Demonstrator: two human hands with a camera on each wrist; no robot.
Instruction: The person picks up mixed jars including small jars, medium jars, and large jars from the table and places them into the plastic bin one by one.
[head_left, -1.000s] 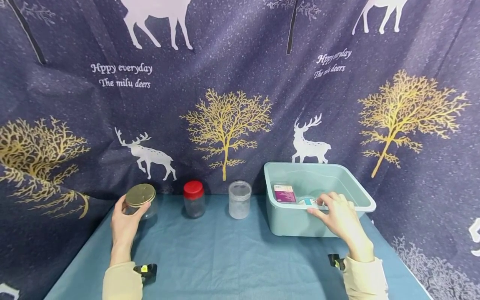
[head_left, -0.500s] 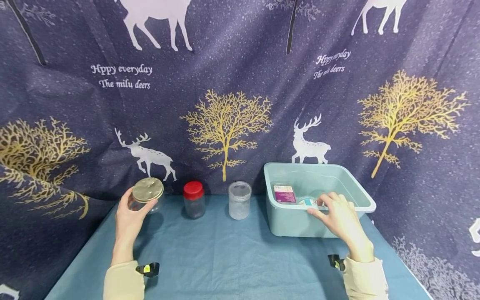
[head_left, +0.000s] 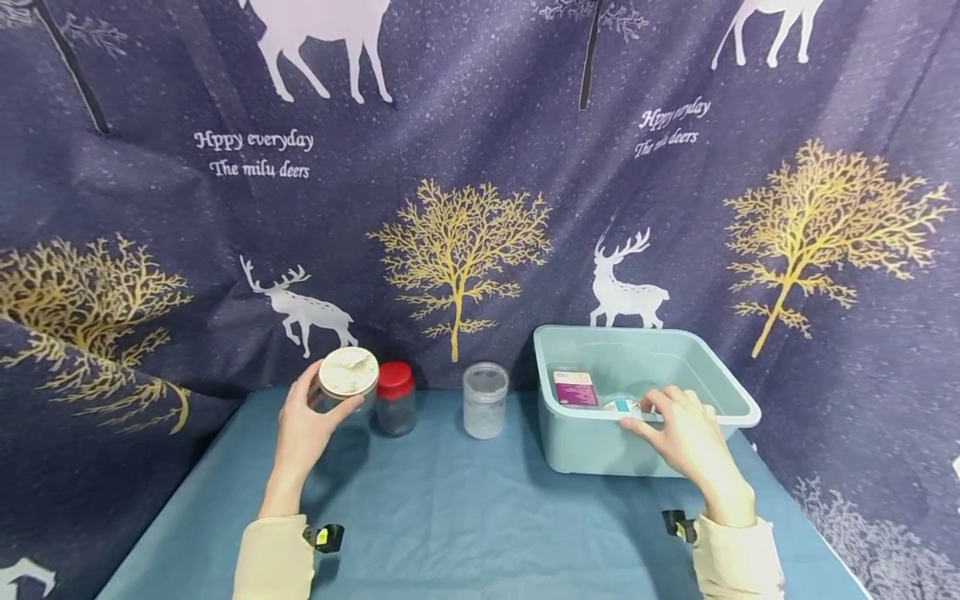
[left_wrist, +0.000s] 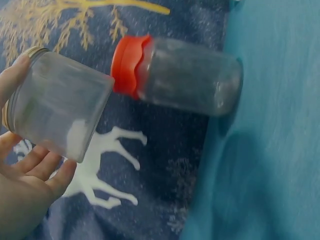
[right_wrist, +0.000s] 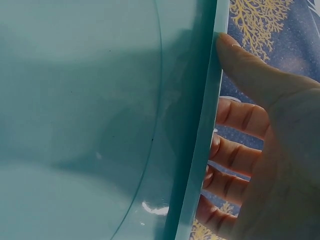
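My left hand (head_left: 309,421) holds a clear jar with a gold lid (head_left: 348,372) up off the table, slightly tilted. In the left wrist view, my thumb and fingers lie around the jar (left_wrist: 62,102). Just to its right stands a red-lidded clear jar (head_left: 395,400). Farther right is a clear, frosted-looking jar (head_left: 484,404). At the pale green basin (head_left: 600,446), my right hand (head_left: 686,437) grips the front rim, thumb at the edge and fingers bent over it. The right wrist view hides the fingertips behind the rim (right_wrist: 202,135).
Inside the basin lie a purple and white box (head_left: 575,389) and a round item with a white and blue label (head_left: 622,405), partly hidden by the rim. A blue cloth (head_left: 465,525) covers the table. A dark patterned curtain (head_left: 517,142) hangs behind it.
My left hand has lifted the gold-lidded jar from the left side and carried it right, close to the red-lidded jar. My right hand stays at the basin rim.
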